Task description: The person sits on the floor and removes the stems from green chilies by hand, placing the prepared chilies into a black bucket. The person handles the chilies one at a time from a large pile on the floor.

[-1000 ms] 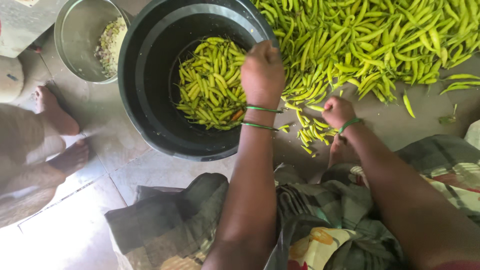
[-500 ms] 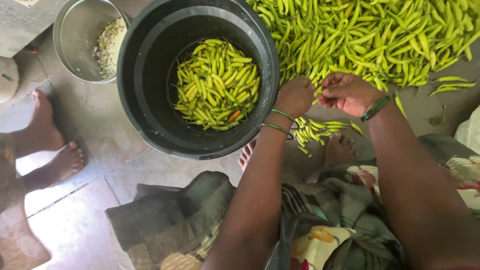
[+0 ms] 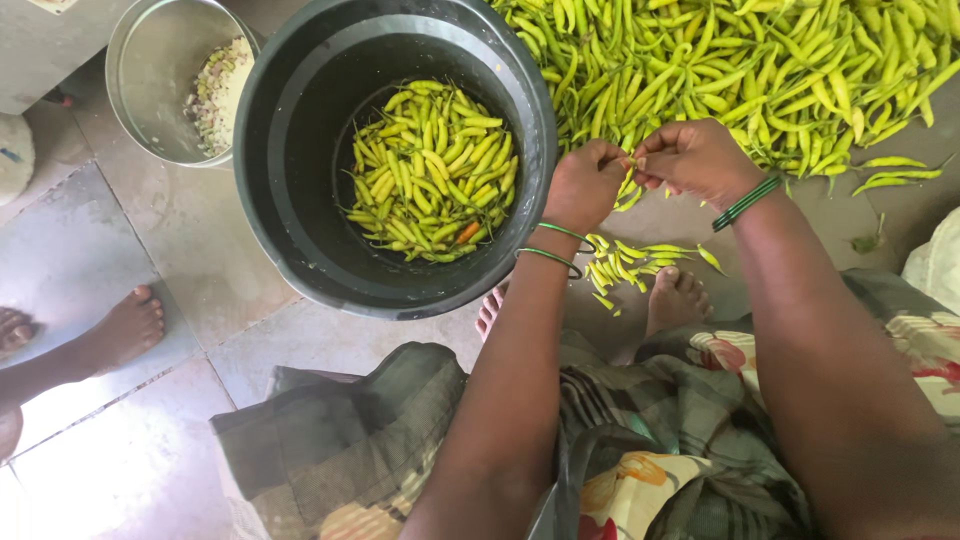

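My left hand (image 3: 585, 182) and my right hand (image 3: 693, 157) meet above the floor, both pinching green chillies (image 3: 628, 182) between their fingers. Green bangles circle both wrists. Just left of my hands stands a big black tub (image 3: 300, 200) with a heap of stemmed green chillies (image 3: 430, 170) at its bottom. A large pile of green chillies (image 3: 760, 70) covers the floor beyond my hands. A small cluster of chillies (image 3: 635, 262) lies by my bare feet (image 3: 680, 295).
A steel bowl (image 3: 140, 90) with pale scraps stands at the far left of the tub. Another person's bare foot (image 3: 125, 330) rests on the tiled floor at the left. My patterned cloth (image 3: 350, 440) spreads over my lap and the floor.
My left hand has come out from over the tub and moved right. My right hand has risen from the small cluster. Both now meet on chillies. The other person's foot has shifted left.
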